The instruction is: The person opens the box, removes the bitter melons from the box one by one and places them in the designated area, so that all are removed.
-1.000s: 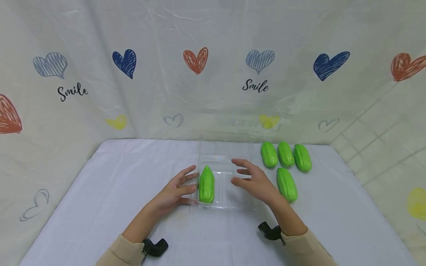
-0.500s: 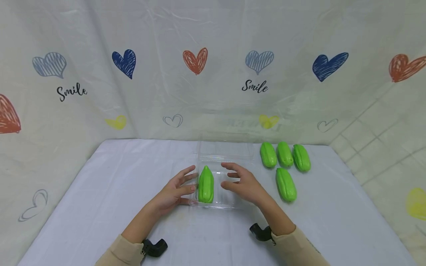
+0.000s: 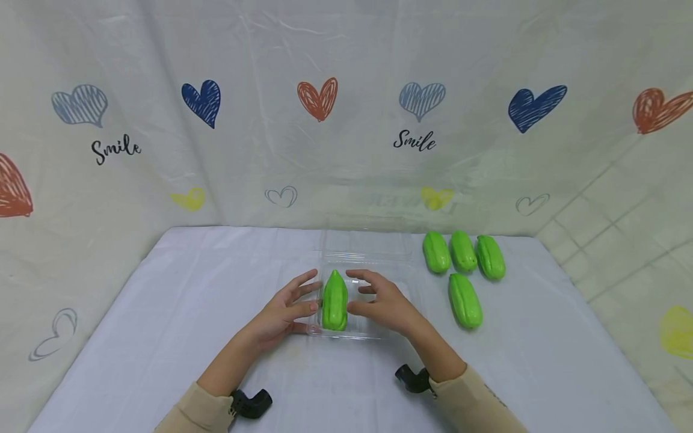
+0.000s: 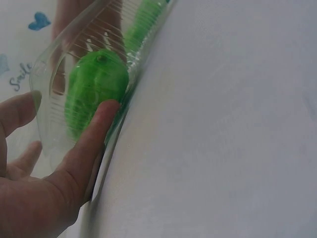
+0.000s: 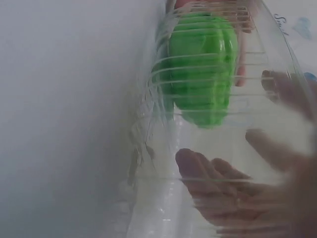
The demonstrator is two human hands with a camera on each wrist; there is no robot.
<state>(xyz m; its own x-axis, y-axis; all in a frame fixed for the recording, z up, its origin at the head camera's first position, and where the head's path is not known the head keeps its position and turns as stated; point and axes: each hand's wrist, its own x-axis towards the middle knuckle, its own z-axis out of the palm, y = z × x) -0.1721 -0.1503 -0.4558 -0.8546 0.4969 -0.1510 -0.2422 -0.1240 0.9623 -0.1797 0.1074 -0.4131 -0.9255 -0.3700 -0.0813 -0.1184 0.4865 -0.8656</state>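
Note:
An open clear plastic clamshell box stands on the white cloth, its lid raised at the back. Along its left side lies one bright green, ridged vegetable with a pointed far end. My left hand rests against the outside of the box's left wall, fingers spread; the left wrist view shows its thumb along that wall, in front of the vegetable. Over the box, just right of the vegetable, my right hand has parted, lightly bent fingers with nothing between them. Through the ridged plastic, the right wrist view shows the same vegetable.
To the right of the box are three similar green vegetables in a row, the middle one among them, and another one nearer me. A pale curtain with printed hearts hangs behind the table. Each wrist carries a black camera mount.
My right hand has moved left over the box, from its right part to beside the green vegetable. The left hand has stayed at the left wall.

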